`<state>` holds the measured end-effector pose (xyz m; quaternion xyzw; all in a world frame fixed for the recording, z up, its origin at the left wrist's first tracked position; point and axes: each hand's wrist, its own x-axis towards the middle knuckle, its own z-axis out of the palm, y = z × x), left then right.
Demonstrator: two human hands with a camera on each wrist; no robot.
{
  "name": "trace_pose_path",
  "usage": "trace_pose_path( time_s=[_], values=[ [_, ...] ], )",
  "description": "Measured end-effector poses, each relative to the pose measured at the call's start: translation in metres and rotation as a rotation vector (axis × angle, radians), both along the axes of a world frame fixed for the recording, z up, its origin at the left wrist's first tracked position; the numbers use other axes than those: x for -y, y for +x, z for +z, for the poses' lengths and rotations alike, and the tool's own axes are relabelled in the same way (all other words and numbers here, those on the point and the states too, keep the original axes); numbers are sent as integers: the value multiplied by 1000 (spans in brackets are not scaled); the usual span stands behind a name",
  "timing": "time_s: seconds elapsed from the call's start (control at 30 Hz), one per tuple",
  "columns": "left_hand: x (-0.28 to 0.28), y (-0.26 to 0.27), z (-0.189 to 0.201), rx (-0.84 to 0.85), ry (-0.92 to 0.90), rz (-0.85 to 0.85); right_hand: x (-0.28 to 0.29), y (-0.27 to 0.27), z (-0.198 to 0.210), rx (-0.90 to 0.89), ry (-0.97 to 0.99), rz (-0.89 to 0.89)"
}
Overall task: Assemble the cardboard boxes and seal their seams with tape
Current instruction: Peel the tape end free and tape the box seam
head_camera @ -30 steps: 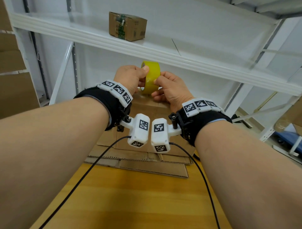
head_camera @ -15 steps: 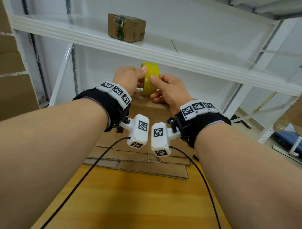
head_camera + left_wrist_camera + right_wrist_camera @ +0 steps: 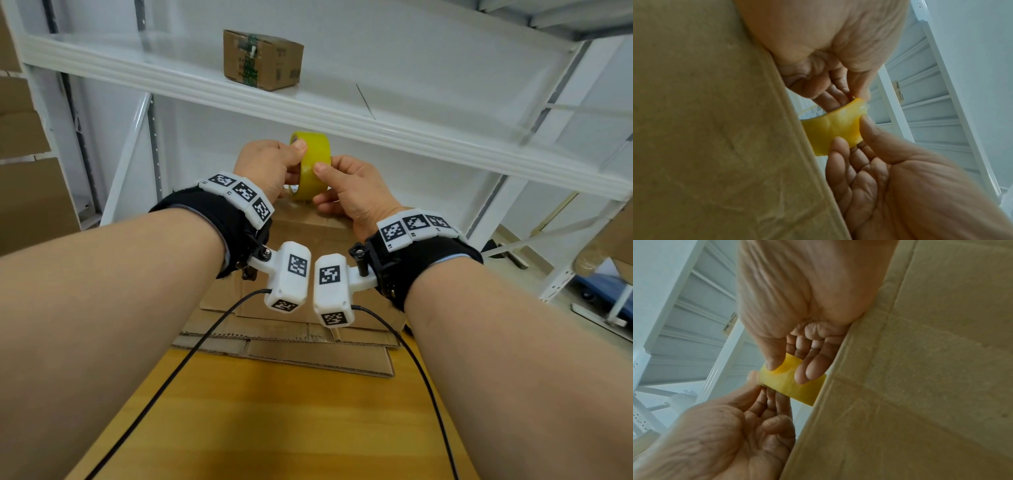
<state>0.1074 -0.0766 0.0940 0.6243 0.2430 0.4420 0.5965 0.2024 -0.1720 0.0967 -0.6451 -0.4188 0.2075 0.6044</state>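
Both hands hold a yellow tape roll (image 3: 310, 161) upright above a brown cardboard box (image 3: 308, 233). My left hand (image 3: 293, 161) pinches the roll's top left edge, thumb on the rim. My right hand (image 3: 323, 185) grips the roll from the right, thumb pressed on its outer face. In the left wrist view the tape roll (image 3: 834, 128) sits between the left hand (image 3: 855, 95) above and the right hand below, beside the box wall (image 3: 705, 129). The right wrist view shows my right hand (image 3: 789, 369) on the tape roll (image 3: 785, 382), next to the box (image 3: 920, 386).
Flattened cardboard sheets (image 3: 291, 346) lie stacked on the wooden table (image 3: 274, 428) under the box. A white shelf (image 3: 342, 113) runs overhead, bearing a small taped carton (image 3: 262, 60). More cardboard (image 3: 24, 192) leans at the left. Two black cables (image 3: 178, 370) trail from the wrist cameras.
The roll has stayed in front of the shelf edge. My right thumb has slid up onto the roll's outer face, and my left thumb has shifted along its top rim.
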Motion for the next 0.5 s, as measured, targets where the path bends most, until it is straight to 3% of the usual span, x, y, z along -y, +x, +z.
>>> trace_pose_path(
  time_s=[0.5],
  values=[
    [0,2,-1,-10,44,5,-6,-6,3,56,-49,-104]
  ],
)
